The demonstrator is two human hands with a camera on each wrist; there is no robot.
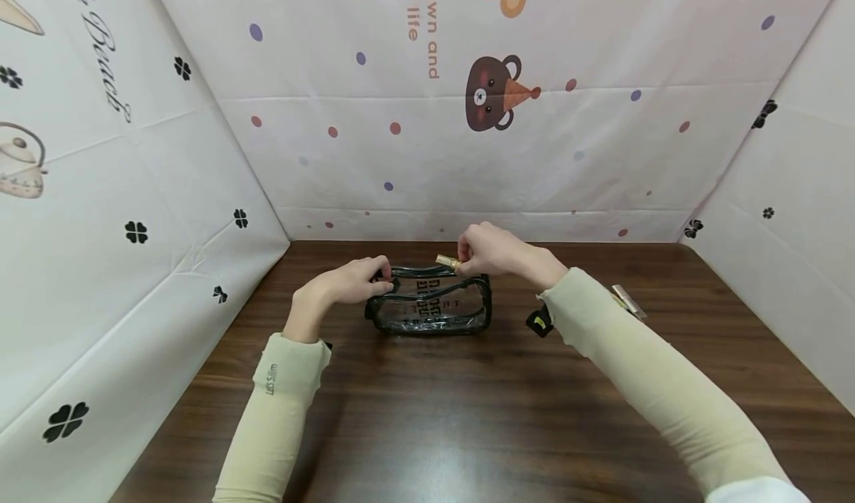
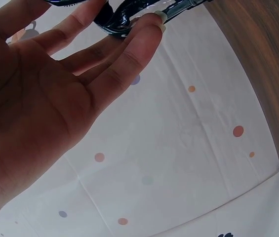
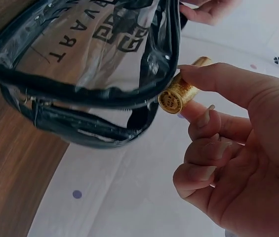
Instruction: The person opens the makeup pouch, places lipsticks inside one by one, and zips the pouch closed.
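Note:
A clear pouch (image 1: 427, 325) with black trim and dark lettering sits toward the back of the table. At its left end my left hand (image 1: 350, 280) grips the black-edged rim; in the left wrist view the fingers of the left hand (image 2: 45, 98) lie along the dark trim (image 2: 119, 24). Over the pouch's right back edge, my right hand (image 1: 494, 251) pinches a gold lipstick tube (image 1: 447, 261) between thumb and fingers. In the right wrist view, the gold tube (image 3: 179, 94) has its round end close beside the pouch's black rim (image 3: 174, 49), with the zipper below.
More slim gold and silver tubes (image 1: 629, 303) lie on the table at the right, partly hidden by the right sleeve (image 1: 641, 369). The brown wooden table (image 1: 441, 414) is bordered by white printed sheets (image 1: 401, 154) at the back and both sides.

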